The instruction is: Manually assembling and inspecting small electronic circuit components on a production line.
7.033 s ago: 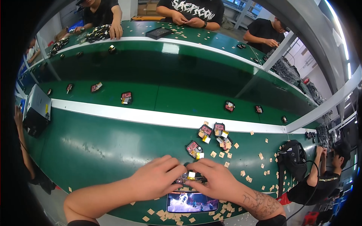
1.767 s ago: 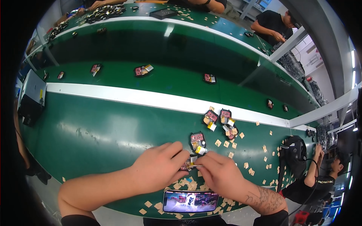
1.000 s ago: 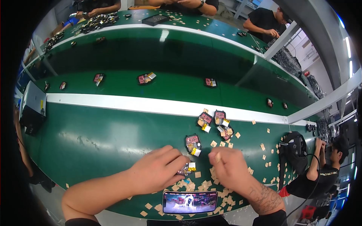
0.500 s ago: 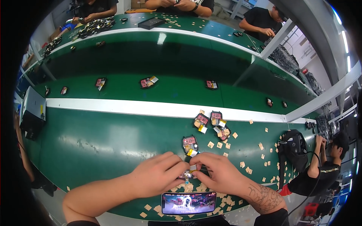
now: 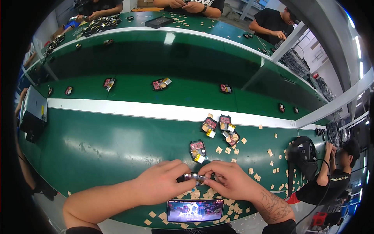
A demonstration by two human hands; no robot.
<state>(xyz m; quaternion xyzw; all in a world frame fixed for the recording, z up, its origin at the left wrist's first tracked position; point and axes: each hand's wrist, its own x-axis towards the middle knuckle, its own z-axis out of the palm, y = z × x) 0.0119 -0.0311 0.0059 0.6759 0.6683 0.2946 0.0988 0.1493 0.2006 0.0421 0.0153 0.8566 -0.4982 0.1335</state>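
Note:
A small black-cased electronic unit (image 5: 191, 177) is between my hands just beyond the phone, mostly covered by fingers. My left hand (image 5: 165, 178) is closed, thumb and fingers pinching its left side. From the right, my right hand (image 5: 226, 180) pinches a silver piece on the unit, perhaps its battery; the fingertips hide its shape. Directly beyond lies an open unit (image 5: 197, 147) with a red circuit board, its silver, yellow-taped battery (image 5: 199, 158) hanging toward my hands. Tan square pieces (image 5: 202, 194) are scattered under and around my hands.
A phone (image 5: 194, 210) playing video lies nearest me. Several open units (image 5: 209, 124) cluster by the white rail (image 5: 156, 111); more lie on the green belt (image 5: 132, 84) beyond. A black bag (image 5: 304, 156) sits right, a grey box (image 5: 34, 113) left. Co-workers sit across and at right.
Units on the belt have shifted rightward. My fingers have closed further over the unit; the yellow-taped part that showed by my right fingertips is now a silver piece. The view moved slightly.

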